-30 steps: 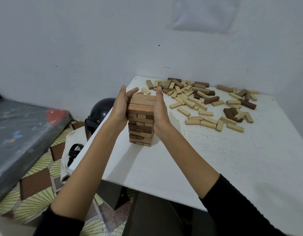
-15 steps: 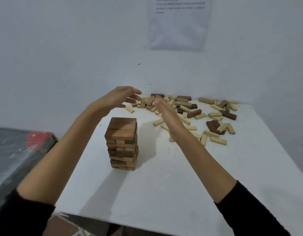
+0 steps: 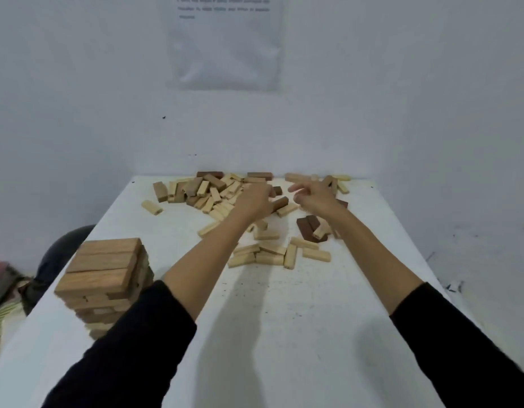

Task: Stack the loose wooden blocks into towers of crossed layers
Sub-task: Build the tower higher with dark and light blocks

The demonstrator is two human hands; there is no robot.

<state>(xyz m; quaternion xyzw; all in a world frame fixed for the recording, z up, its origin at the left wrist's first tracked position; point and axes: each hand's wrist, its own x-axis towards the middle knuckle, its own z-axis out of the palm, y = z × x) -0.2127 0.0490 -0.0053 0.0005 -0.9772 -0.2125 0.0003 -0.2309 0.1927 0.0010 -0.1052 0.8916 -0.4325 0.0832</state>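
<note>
I see a white table [image 3: 284,334] set against a white wall, with a paper sheet [image 3: 225,45] above it. The tower [image 3: 104,275] stands at 8 o'clock, near the table's left edge. Loose blocks [image 3: 209,191] lie scattered at 12 o'clock. The left hand [image 3: 253,200] reaches into them, and I cannot tell how its fingers lie. Just beside it, the right hand [image 3: 316,198] hovers with its fingers spread.

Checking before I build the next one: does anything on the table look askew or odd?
Only slightly: the tower near the left edge of the table stands upright, but its layers below the top are unevenly aligned, with a small step on the near face.
</note>
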